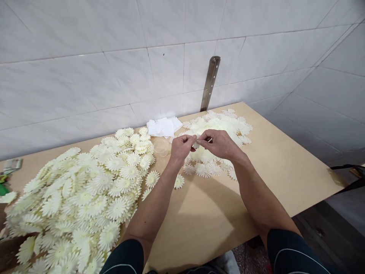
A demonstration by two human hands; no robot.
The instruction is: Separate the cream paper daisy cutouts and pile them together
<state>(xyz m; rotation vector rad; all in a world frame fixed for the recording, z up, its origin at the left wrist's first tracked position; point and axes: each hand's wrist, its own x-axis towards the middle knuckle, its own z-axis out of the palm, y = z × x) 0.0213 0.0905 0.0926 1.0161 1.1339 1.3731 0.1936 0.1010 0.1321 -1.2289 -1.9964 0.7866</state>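
The thumb and forefinger of the left hand (180,149) are clamped on a small pale flower (195,145), and the right hand (219,143) meets it there, its fingers pinched together on the same piece. Just what passes between the fingertips is too small to make out. The flower sits in the gap between the hands, above the counter (285,167) and in front of the right-hand heap (218,123).

To do this well, the left pinch should probably act as the steady side—close to the flower's middle, clear of the petal tips—while the right does the fine work. Light pressure seems wise, since petals this thin (cloth or plastic, I cannot tell) could crease or tear. Resting the wrists might calm the fingertips.

Just beside the left forearm lie two loose flowers, one (179,181) nearer the hand than the other (152,178). Behind that hand are a clear round dish (161,145) and white papers (164,127). Farther left spreads a much larger heap of flowers (94,186)—best not brushed by the elbow. A metal strip (210,82) stands against the tiled wall (85,83).
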